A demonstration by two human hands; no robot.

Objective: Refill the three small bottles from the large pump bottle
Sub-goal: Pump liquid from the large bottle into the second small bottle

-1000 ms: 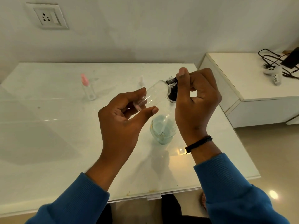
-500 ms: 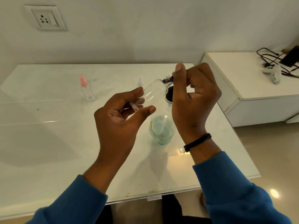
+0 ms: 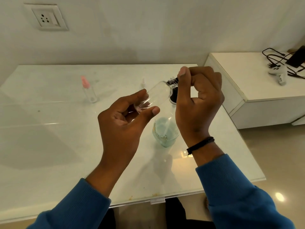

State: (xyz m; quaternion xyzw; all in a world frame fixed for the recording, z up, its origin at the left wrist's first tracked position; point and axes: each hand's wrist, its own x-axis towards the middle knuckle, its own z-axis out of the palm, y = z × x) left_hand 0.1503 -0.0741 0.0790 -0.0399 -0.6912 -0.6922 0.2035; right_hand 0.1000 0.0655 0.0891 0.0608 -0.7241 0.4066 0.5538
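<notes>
My left hand point(image 3: 122, 123) grips the base of a small clear bottle point(image 3: 156, 95), which lies tilted above the table with its neck up and to the right. At that threaded neck my right hand point(image 3: 198, 103) pinches the bottle's black cap point(image 3: 173, 80). Beneath both hands stands the large bottle point(image 3: 165, 133) holding pale blue-green liquid; its black top point(image 3: 173, 98) shows behind the clear bottle. A second small bottle with a pink cap point(image 3: 88, 91) stands at the back left. A third small clear one point(image 3: 143, 82) stands behind my left fingers, mostly hidden.
The white glass-topped table point(image 3: 49, 146) ends close to my body. To the right stands a lower white cabinet point(image 3: 247, 83) with black cables point(image 3: 277, 58) and a white device point(image 3: 279, 73) on it. A wall socket point(image 3: 45, 18) is at the upper left.
My right thumb and fingers have shifted around the black cap at the neck. The bottle stays tilted in my left hand in much the same place.
</notes>
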